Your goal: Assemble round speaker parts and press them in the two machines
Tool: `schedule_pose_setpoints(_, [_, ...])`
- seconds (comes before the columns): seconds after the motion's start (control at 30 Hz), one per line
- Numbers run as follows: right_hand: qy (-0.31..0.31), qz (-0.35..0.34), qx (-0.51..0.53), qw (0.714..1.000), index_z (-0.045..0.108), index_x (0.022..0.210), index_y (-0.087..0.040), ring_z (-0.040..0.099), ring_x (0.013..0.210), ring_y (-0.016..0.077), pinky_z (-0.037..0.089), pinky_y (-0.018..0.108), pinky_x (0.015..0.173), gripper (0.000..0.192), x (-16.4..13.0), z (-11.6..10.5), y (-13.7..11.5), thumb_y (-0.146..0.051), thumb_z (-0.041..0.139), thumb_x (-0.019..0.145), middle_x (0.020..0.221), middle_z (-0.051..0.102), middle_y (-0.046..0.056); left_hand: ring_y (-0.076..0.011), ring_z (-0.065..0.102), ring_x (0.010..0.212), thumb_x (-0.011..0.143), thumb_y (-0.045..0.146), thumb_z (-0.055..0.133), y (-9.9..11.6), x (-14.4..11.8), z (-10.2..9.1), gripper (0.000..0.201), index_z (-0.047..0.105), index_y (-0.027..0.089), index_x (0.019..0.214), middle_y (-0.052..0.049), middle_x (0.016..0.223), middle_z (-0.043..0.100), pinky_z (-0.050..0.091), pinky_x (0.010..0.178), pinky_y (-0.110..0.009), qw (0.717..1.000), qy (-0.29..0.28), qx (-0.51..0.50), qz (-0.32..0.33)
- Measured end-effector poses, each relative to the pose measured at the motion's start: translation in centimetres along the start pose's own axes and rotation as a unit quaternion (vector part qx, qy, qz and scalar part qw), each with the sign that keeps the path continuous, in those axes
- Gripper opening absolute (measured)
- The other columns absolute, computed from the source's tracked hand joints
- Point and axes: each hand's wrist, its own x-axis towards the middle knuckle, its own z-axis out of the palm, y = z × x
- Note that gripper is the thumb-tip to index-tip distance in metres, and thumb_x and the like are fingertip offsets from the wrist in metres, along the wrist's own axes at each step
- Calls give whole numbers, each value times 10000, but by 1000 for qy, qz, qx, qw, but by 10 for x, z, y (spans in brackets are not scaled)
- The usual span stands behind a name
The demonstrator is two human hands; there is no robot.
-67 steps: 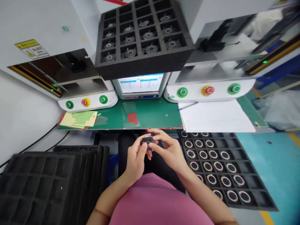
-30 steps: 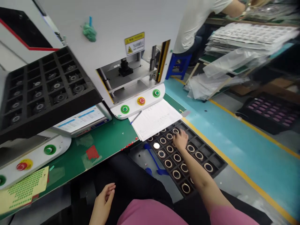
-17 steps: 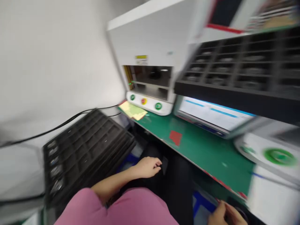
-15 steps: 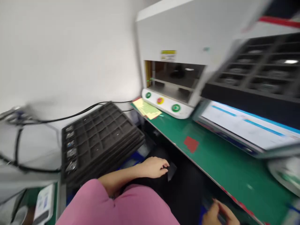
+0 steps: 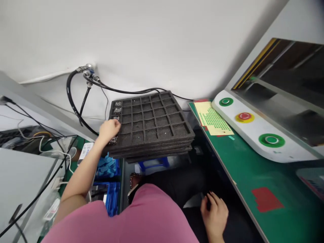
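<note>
My left hand (image 5: pixel 109 131) is over the left column of a black foam tray (image 5: pixel 149 134), its fingers bent together and pointing down at the pockets. What lies under the fingertips is hidden. Small metallic square parts (image 5: pixel 117 104) sit in this column, in front of and behind the hand. The other pockets I can see hold no such parts. Beneath the top tray lie more foam trays (image 5: pixel 162 151), stacked. Low on the right, above my lap, my right hand (image 5: pixel 215 212) is loosely curled, with thumb and fingers apart and nothing visible in it.
A machine with green buttons (image 5: pixel 271 140) and a red button (image 5: pixel 244 116) stands at right on the green bench (image 5: pixel 243 168), beside a yellow dotted sheet (image 5: pixel 214 118). Black hoses (image 5: pixel 72 91) run along the wall. Blue bins (image 5: pixel 112 199) stand at lower left.
The view has swung left, bringing the tray stack to the middle. My left hand has gone from above my lap to the tray's left column. My right hand's fingers have loosened from a closer curl.
</note>
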Motion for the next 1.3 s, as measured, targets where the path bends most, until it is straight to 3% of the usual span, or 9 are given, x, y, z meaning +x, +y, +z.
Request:
schedule_pose_setpoints(0.1, [6,19,2,1000,591,962,-149,643,856,236,533,426,788,87,-5,3,5,-154,598,875,934,683,128,-312,700,900,743,251,671,-39,10,-14,115,680,170,661,-108,741,732,505,792,-337,993,-28,69,-88])
schedule_pose_setpoints(0.23, [17,58,5,998,588,991,-126,635,846,256,525,423,757,121,-9,1,8,-171,551,885,911,673,149,-262,703,797,642,353,790,-53,9,-12,202,667,193,619,-61,726,732,489,705,-281,986,-98,98,-96])
schedule_pose_setpoints(0.37, [23,84,8,996,597,983,-114,641,835,262,518,404,730,146,-11,-1,8,-210,522,901,902,670,155,-240,691,859,617,302,836,-46,4,-6,226,681,176,722,-66,816,740,494,759,-299,982,-112,119,-94])
schedule_pose_setpoints(0.5, [35,102,4,994,608,975,-116,641,834,267,511,395,721,156,-13,-3,8,-231,531,904,891,671,153,-194,676,872,779,329,754,-39,-2,-6,217,673,144,858,-47,881,719,509,826,-358,981,-104,121,-109])
schedule_pose_setpoints(0.7, [30,129,19,991,612,956,-121,636,832,260,498,389,726,165,-14,-5,8,-248,518,911,891,666,149,-161,655,773,838,322,705,-35,-7,-9,216,636,142,739,-11,749,673,513,796,-345,984,-93,70,-135])
schedule_pose_setpoints(0.87, [37,141,41,989,601,937,-128,629,814,249,485,394,728,175,-9,-4,7,-276,508,925,873,653,139,-204,651,730,694,173,718,-23,-16,-25,215,557,167,551,2,532,598,477,744,-296,992,-32,-67,-102])
schedule_pose_setpoints(0.97, [39,138,51,988,596,903,-137,629,787,232,492,384,719,183,5,-6,-4,-297,512,934,843,648,119,-180,659,733,713,219,666,12,-28,-22,108,582,171,667,-6,629,668,490,739,-266,976,-22,-215,-28])
schedule_pose_setpoints(1.1, [44,145,29,988,605,911,-165,653,847,217,530,374,769,140,40,-20,-27,-275,523,941,902,671,105,-143,657,645,711,335,706,93,-60,36,197,598,171,734,-12,661,696,535,717,-267,900,-158,-399,79])
schedule_pose_setpoints(1.3, [114,199,-101,968,588,959,-184,632,960,223,521,419,885,74,74,-56,-13,-184,528,915,995,646,102,-124,644,595,810,324,715,207,-144,185,244,584,141,715,-16,638,658,557,646,-262,772,-420,-469,82])
